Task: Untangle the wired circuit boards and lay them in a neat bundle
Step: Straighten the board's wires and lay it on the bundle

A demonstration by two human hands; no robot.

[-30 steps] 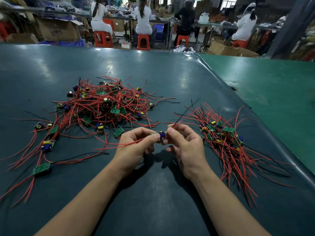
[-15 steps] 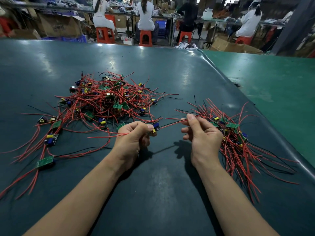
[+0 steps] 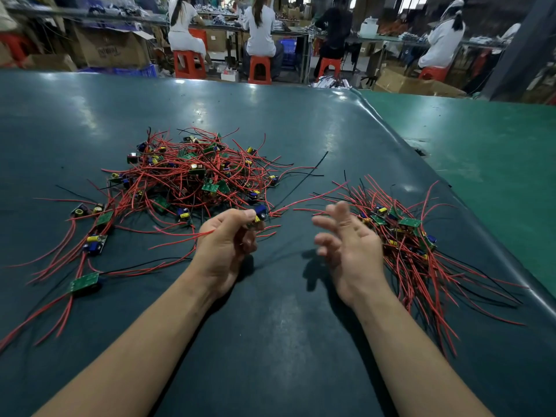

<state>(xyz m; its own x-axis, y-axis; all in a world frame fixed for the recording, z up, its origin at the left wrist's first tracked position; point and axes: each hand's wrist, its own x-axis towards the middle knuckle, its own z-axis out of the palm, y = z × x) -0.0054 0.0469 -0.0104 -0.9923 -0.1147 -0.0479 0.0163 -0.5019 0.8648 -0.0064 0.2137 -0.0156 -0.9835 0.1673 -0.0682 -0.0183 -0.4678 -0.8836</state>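
Writing: none legible on any board; printing on a cardboard box behind the bench is too blurred to read.

Board, blue capacitor, red leads: pinched between thumb and forefinger of the left hand, sitting at the fingertips on the thumb side, other fingers curled beneath. Its leads run roughly left to right, one set trailing left past the knuckles, the other reaching right toward the bundle.

Right hand: fingers spread and loosely bent, holding nothing, blurred, just left of the bundle.

Tangle: heap of boards and red and black wires, on the bench beyond the left hand.

Bundle: boards grouped together, wires fanning far-left to near-right, at the right side of the bench.

Loose boards: near left, apart from the heap.
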